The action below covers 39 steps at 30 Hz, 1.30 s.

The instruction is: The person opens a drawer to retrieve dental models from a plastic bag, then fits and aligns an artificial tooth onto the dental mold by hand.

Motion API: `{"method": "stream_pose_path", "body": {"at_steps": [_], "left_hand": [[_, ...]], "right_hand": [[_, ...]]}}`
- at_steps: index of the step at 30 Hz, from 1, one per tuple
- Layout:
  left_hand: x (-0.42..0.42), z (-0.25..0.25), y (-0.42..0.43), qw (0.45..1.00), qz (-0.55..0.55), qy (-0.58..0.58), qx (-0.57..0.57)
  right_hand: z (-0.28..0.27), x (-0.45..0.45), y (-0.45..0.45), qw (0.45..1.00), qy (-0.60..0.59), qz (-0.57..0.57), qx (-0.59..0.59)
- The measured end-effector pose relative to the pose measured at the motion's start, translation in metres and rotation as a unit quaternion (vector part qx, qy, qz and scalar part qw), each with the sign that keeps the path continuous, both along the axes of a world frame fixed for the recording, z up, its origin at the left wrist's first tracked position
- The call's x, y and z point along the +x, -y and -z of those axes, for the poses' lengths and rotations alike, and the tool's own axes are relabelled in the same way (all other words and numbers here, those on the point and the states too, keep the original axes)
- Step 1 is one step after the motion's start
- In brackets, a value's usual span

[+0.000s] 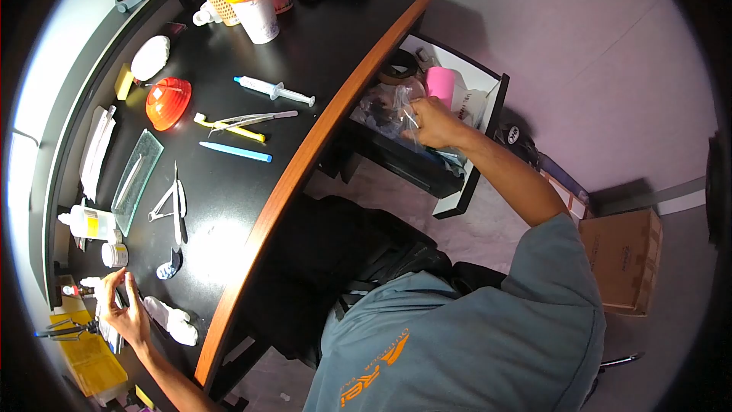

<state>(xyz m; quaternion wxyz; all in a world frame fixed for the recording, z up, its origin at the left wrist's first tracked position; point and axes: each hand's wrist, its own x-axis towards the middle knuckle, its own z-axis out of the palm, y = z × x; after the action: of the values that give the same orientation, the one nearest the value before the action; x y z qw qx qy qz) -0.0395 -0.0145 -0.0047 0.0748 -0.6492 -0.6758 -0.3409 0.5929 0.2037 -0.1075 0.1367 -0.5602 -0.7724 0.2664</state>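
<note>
Glinting and crinkled, clear plastic [406, 104] sits in the right hand [435, 125].

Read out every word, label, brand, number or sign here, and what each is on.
"OUTDOOR", small orange print, on the grey shirt.
"Rei", large orange letters, my best reading, on the same shirt.
Too small or blurred to read: the print on the cardboard box, white jar, squeeze bottle and paper in the drawer, and the round badge on the black item near it.

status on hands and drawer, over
Right hand gripping clear plastic in open drawer. Left hand near white jar. Pink cylinder close beside right hand.
</note>
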Motion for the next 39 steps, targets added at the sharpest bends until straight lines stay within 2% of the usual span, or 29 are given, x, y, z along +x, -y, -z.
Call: {"method": "stream_pose_path", "body": {"at_steps": [7, 10, 13, 14, 17, 21, 24, 27, 30, 33, 36, 39], "left_hand": [[-0.003, 0.003, 0.0, 1.0, 0.0, 0.002, 0.009], [-0.001, 0.002, 0.0, 1.0, -0.007, 0.012, 0.002], [0.004, -0.001, -0.001, 1.0, -0.007, -0.008, 0.006], [0.004, -0.001, -0.001, 1.0, -0.01, -0.006, 0.005], [0.005, 0.0, -0.002, 1.0, -0.013, -0.001, -0.002], [0.002, 0.001, -0.001, 1.0, -0.011, 0.007, -0.008], [0.004, 0.001, -0.002, 1.0, -0.012, 0.009, -0.01], [0.005, 0.001, -0.003, 1.0, -0.013, 0.012, -0.01], [0.006, 0.001, -0.001, 1.0, -0.011, 0.015, -0.009], [0.007, -0.001, -0.001, 1.0, -0.014, 0.006, -0.009], [0.007, -0.002, -0.001, 1.0, -0.008, 0.0, -0.003], [0.007, -0.003, 0.0, 1.0, -0.007, 0.003, 0.001]], "right_hand": [[-0.006, 0.002, 0.005, 0.999, -0.002, -0.045, 0.002], [-0.005, 0.021, 0.004, 0.998, -0.061, -0.026, 0.024], [0.017, 0.047, -0.004, 0.979, -0.193, 0.062, 0.017], [0.018, 0.059, -0.006, 0.99, -0.128, 0.054, 0.019], [0.001, 0.066, -0.005, 0.992, -0.099, 0.064, -0.042], [0.0, 0.062, -0.006, 0.997, -0.071, 0.002, -0.03], [-0.002, 0.039, 0.001, 0.961, -0.241, -0.032, -0.133], [-0.01, 0.027, -0.005, 0.953, -0.226, -0.076, -0.187], [-0.012, 0.015, -0.011, 0.97, -0.116, -0.038, -0.208], [-0.014, 0.001, -0.01, 0.995, -0.049, -0.089, -0.005], [-0.034, -0.012, -0.009, 0.994, 0.076, -0.076, -0.008], [-0.036, -0.013, -0.007, 0.999, 0.023, -0.028, 0.006]]}}
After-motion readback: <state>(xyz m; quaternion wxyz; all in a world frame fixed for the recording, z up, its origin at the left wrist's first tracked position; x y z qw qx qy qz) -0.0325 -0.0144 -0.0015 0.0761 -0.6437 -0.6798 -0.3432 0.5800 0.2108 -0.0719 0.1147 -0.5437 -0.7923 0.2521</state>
